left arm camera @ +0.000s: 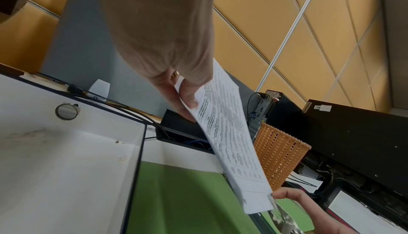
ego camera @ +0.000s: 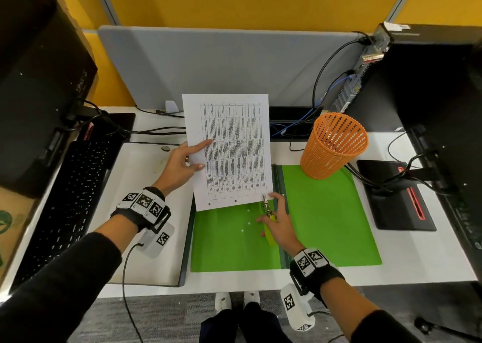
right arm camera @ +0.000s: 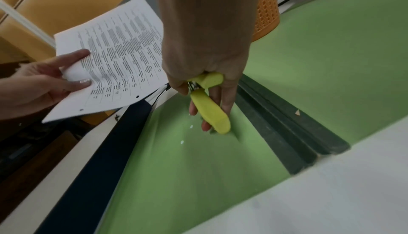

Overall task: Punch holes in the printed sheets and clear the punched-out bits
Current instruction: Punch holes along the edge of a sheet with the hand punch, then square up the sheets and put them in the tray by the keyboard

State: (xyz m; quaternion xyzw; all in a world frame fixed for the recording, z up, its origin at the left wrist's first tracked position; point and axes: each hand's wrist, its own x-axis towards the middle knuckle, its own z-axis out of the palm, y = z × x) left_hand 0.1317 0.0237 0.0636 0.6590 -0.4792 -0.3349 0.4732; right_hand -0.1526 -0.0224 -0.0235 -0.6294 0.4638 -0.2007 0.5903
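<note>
The right hand (ego camera: 277,221) grips a hand-held hole punch with yellow plastic handles and a metal head (right arm camera: 208,105); in the head view the hand covers most of the handles, while the right wrist view shows them spread apart, fingers curled round the upper one. The head view places the metal head at the sheets' near right corner, though blur leaves it unclear whether it bites the paper. Beneath lies an open bright green folder with a dark spine (ego camera: 331,220), dotted with small white paper discs (ego camera: 242,230). The left hand (ego camera: 182,164) pinches the stapled-looking stack of white printed sheets bearing a dense table (ego camera: 234,149) by its left edge, lifted above the folder; two punched holes show along the near edge. The print is illegible. Beyond stands an orange perforated plastic basket (ego camera: 331,147), its base on the folder's far corner.
</note>
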